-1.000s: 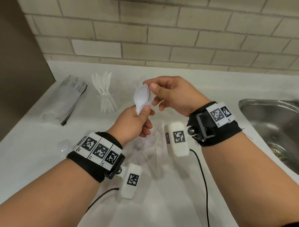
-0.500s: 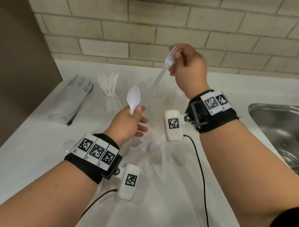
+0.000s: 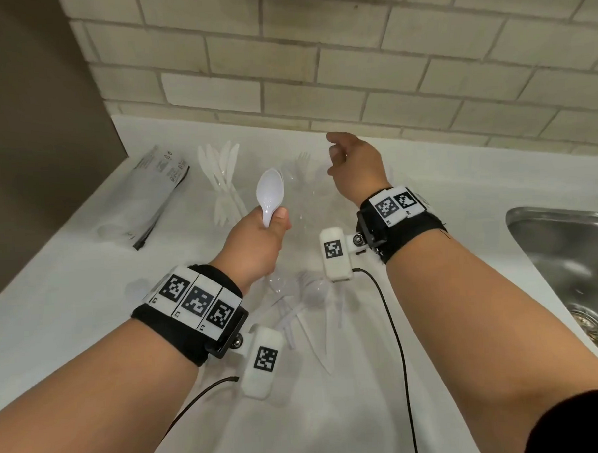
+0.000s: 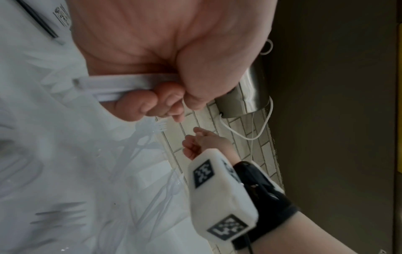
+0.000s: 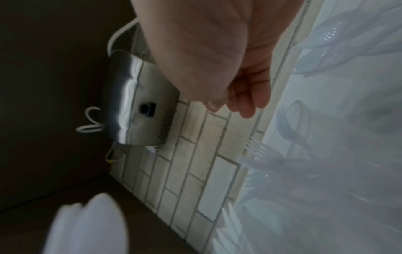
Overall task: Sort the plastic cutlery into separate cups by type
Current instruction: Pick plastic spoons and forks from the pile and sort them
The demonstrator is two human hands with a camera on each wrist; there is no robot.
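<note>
My left hand (image 3: 257, 242) grips the handles of stacked white plastic spoons (image 3: 270, 195), bowls up; the handles (image 4: 121, 86) pass through my fist in the left wrist view. My right hand (image 3: 335, 156) hovers with relaxed fingers and holds nothing, just right of a clear cup with white forks (image 3: 303, 164). The fork tines (image 5: 256, 149) show below my fingers (image 5: 245, 103) in the right wrist view. Further left, a clear cup holds white knives (image 3: 221, 175). A loose pile of mixed white cutlery (image 3: 304, 305) lies on the counter between my wrists.
A plastic cutlery packet (image 3: 149, 198) lies at the left of the white counter (image 3: 70, 287). A steel sink (image 3: 566, 266) is at the right. A tiled wall runs behind, with a metal unit (image 5: 139, 110) and a white cable on it.
My right hand, which held a fork high over the cup, has come down and let it go. My left hand still holds the spoons upright.
</note>
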